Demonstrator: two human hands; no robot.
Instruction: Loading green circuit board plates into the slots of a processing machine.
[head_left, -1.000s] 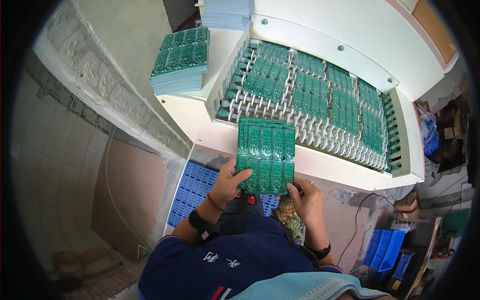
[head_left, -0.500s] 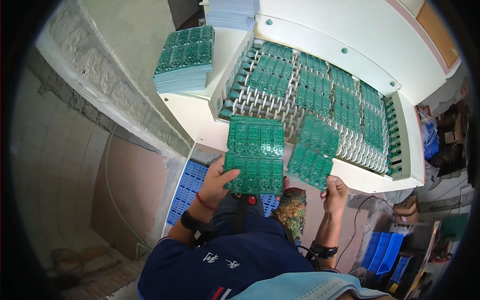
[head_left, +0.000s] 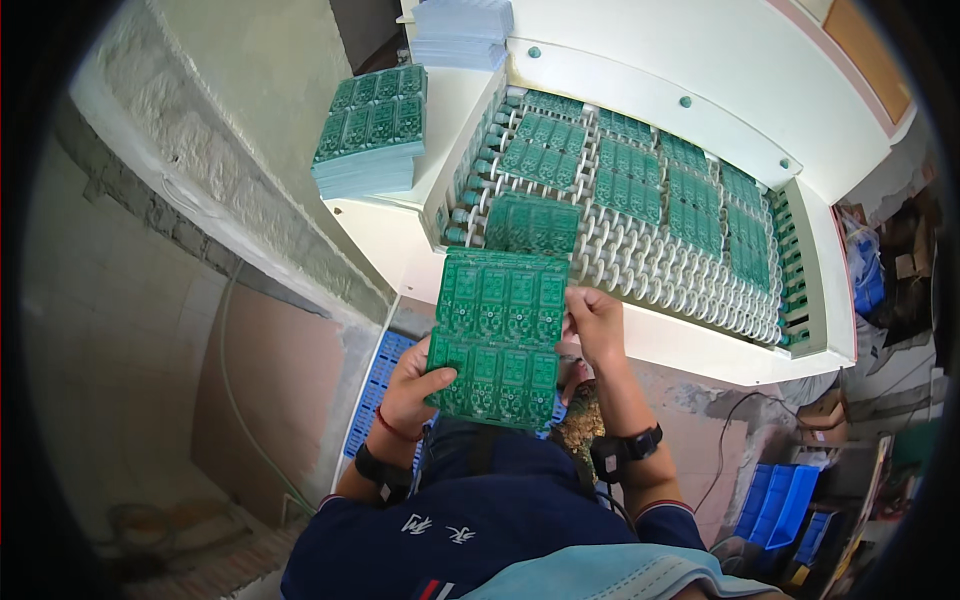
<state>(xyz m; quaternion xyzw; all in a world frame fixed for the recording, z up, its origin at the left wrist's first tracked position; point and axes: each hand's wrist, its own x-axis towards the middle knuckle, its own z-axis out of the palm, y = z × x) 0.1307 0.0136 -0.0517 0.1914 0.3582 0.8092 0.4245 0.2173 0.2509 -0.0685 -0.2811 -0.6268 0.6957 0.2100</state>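
Note:
A stack of green printed circuit boards (head_left: 498, 340) is held before my body. My left hand (head_left: 412, 388) is closed on its lower left side, thumb on top and fingers underneath. At the stack's right edge, my right hand (head_left: 595, 322) pinches the boards' edge; how many boards it grips is hidden. Just beyond the stack, a slightly blurred circuit board (head_left: 535, 222) lies on the near left part of the roller conveyor (head_left: 640, 268). Farther in, rows of similar boards (head_left: 628, 178) rest on the white roller discs.
A tall pile of boards (head_left: 372, 125) stands on the machine's white left ledge, with bluish-white sheets (head_left: 460, 35) behind it. The machine's white front edge (head_left: 700, 350) runs below the rollers. Blue bins (head_left: 770, 505) sit at lower right; a rough wall (head_left: 200, 170) rises at left.
The board my right hand held out at the right now appears to lie on the near left rollers. My right hand has come up and left to the stack, which sits slightly lower.

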